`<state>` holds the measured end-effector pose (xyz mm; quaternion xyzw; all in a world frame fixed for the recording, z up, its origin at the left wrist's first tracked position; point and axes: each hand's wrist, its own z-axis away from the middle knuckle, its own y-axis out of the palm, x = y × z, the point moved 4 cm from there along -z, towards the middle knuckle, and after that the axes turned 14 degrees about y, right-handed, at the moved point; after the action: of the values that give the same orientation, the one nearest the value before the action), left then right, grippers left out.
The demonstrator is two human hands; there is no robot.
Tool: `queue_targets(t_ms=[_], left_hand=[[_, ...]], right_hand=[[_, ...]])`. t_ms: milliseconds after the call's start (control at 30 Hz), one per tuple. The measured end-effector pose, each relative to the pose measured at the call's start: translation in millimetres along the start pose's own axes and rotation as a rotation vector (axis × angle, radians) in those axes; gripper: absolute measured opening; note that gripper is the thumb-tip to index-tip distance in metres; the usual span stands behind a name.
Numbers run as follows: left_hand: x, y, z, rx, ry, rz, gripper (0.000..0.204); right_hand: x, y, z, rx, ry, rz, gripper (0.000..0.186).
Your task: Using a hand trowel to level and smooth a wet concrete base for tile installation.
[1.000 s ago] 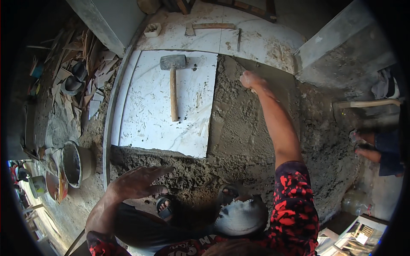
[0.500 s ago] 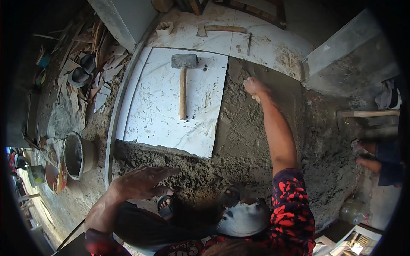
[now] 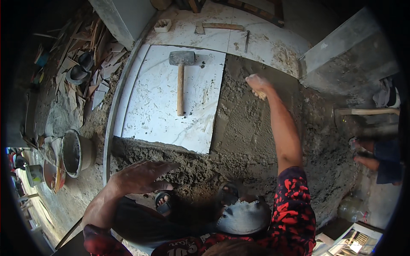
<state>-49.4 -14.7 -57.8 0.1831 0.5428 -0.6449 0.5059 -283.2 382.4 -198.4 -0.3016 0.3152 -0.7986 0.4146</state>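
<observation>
My right hand (image 3: 257, 84) grips a tool handle on wet grey mortar (image 3: 252, 128); left hand (image 3: 139, 177) open, empty. Overreaching risks gouging the bed.

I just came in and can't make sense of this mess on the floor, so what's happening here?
A person is crouched over a bed of wet grey mortar. Their right hand reaches far out across it, closed around a tool that is mostly hidden. The left hand is spread open, fingers apart, near the mortar's near edge. Beside the mortar lies a large white tile, with a wooden-handled mallet resting on it, untouched. A metal bucket stands to the left.
</observation>
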Motion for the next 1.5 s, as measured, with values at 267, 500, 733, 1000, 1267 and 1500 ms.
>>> queue_targets(t_ms=[267,500,733,1000,1267,1500], left_hand=[[-4,-6,12,-0.019,-0.061,0.036,0.064],[7,1,0,-0.021,0.031,0.008,0.070],[0,-4,9,-0.032,0.025,0.015,0.061],[-4,-3,-3,-0.008,0.048,-0.040,0.062],[-1,-4,3,-0.037,0.014,-0.063,0.067],[5,-1,1,0.007,0.001,0.015,0.069]], right_hand=[[26,16,7,-0.117,-0.445,0.744,0.032],[5,-2,-13,-0.166,-0.131,0.032,0.040],[30,-11,61,0.030,0.027,0.184,0.038],[5,-21,-40,-0.275,-0.089,0.261,0.045],[-35,46,38,0.239,-0.264,0.242,0.036],[-116,176,152,-0.514,-1.115,1.521,0.029]])
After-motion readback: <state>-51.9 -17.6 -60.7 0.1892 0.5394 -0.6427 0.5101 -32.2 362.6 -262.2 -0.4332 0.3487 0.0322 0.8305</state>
